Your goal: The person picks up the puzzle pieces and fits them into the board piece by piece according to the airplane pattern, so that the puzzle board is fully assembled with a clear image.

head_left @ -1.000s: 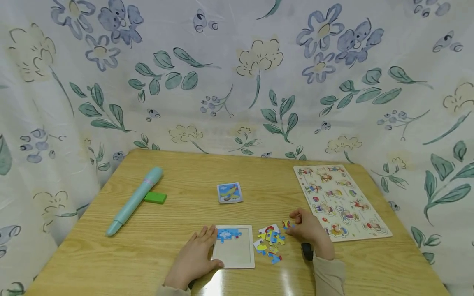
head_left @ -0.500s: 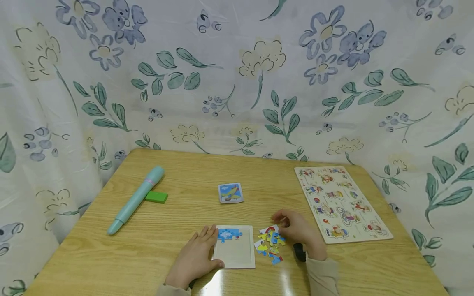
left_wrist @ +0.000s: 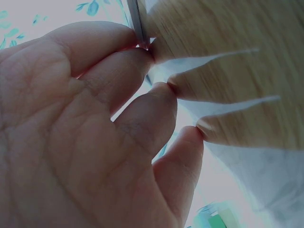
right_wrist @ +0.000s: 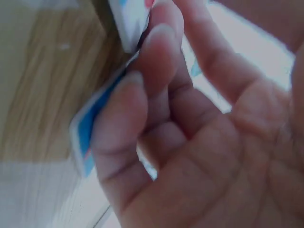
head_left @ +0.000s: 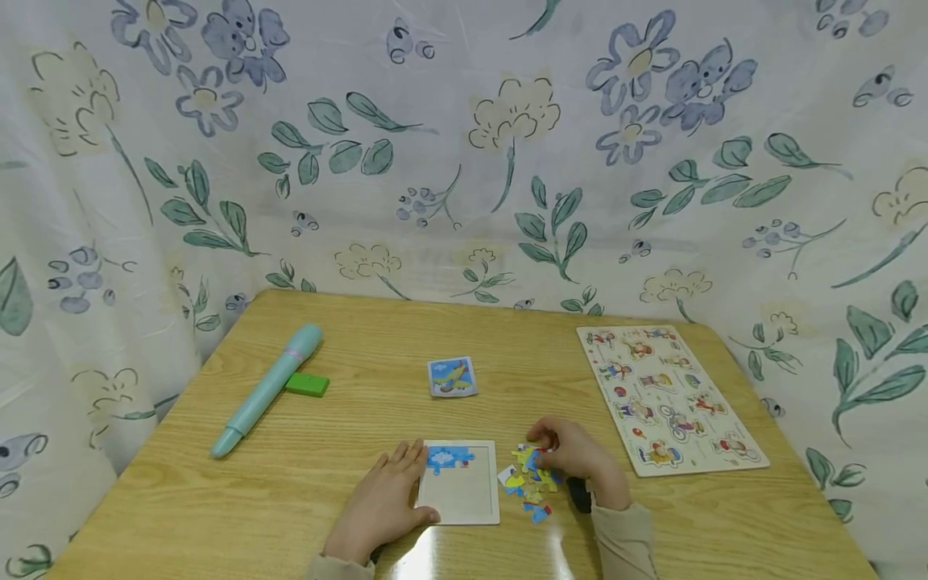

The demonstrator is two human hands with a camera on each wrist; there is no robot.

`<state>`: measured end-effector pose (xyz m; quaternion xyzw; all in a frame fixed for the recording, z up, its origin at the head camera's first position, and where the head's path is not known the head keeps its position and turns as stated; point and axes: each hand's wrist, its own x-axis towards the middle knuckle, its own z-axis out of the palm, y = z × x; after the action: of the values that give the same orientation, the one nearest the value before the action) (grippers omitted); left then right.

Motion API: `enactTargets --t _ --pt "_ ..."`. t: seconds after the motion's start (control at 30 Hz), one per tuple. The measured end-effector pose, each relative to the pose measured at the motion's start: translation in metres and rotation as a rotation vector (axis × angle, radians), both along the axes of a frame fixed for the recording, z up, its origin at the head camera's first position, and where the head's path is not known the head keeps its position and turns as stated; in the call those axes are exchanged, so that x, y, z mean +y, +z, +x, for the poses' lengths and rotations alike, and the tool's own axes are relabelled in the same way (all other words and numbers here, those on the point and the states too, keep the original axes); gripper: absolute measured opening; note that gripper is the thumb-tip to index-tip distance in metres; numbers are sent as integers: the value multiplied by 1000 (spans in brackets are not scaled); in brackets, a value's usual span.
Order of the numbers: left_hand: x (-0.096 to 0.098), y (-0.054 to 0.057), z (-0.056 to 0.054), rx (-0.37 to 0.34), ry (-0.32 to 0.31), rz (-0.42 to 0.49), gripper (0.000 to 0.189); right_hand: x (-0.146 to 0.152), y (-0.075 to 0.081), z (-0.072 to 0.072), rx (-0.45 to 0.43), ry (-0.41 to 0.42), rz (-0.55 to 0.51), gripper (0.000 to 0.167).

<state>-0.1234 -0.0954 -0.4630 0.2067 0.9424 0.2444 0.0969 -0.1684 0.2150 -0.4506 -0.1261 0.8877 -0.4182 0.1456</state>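
Observation:
My left hand [head_left: 380, 507] lies along the left edge of a small square wooden puzzle tray [head_left: 460, 499], fingers extended and thumb at its lower left corner. A few joined blue jigsaw pieces [head_left: 445, 457] fill the tray's upper left. In the left wrist view, that hand's fingertips [left_wrist: 164, 95] meet the tray's edge and the tabletop. To the tray's right, my right hand [head_left: 576, 455] reaches over a heap of loose jigsaw pieces [head_left: 532, 490], fingers curled. The right wrist view has its fingers holding a jigsaw piece [right_wrist: 128, 23], with a blue-faced piece [right_wrist: 88, 128] under the fingertips.
A picture card of an airplane [head_left: 452, 377] lies behind the tray. At right is a wooden board with printed figures [head_left: 667, 395]. On the left, a long teal pen-shaped object [head_left: 268, 391] rests beside a green block [head_left: 308, 385]. A floral curtain [head_left: 435, 201] hangs behind the table.
My right hand has moved left from the far right side of the heap to over it, and the pieces have shifted. The left hand stays on the tray's edge.

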Motion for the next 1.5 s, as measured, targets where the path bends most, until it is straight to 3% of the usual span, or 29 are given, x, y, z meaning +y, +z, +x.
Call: enactTargets --t 0.13,0.3,0.57,0.83,1.07,1.33,1.5 --pt "0 0 0 0 1 3 92 1 -1 2 -10 -132 26 12" --pt "0 0 0 4 5 -4 93 -1 -1 2 -13 -229 86 3" --pt "1 1 0 5 -1 -6 93 -6 1 0 17 -228 120 27" --pt "0 1 0 2 -6 -10 92 -9 1 1 61 -312 69 6" --pt "1 2 1 10 -3 -6 92 -13 2 -3 86 -265 43 4" --pt "0 2 -1 0 3 -12 93 -46 9 -4 -45 -136 -183 16" --pt "2 1 -1 -9 4 -14 93 -69 5 -5 -90 -54 -230 22"
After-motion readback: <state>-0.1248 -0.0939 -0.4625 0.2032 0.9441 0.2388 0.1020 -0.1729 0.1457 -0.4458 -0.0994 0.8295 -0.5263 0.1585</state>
